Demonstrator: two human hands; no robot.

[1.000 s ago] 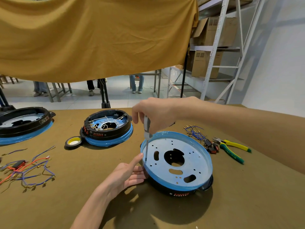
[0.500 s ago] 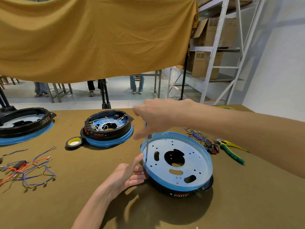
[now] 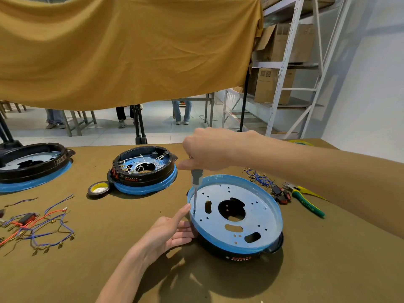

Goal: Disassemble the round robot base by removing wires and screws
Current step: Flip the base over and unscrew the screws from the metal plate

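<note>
My right hand (image 3: pixel 209 149) grasps the grey-handled screwdriver (image 3: pixel 195 186) from above, upright, tip on the plate of the round blue-rimmed black robot base (image 3: pixel 251 217) lying on the brown table (image 3: pixel 109 270). My left hand (image 3: pixel 168 232), fingers straight, presses the base's near-left edge.

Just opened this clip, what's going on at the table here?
A person is unscrewing a round robot base lying blue plate up. The right hand holds a screwdriver upright, tip in a hole near the plate's left rim. The left hand steadies that rim. Loose wires, pliers and two other bases lie around.
</note>
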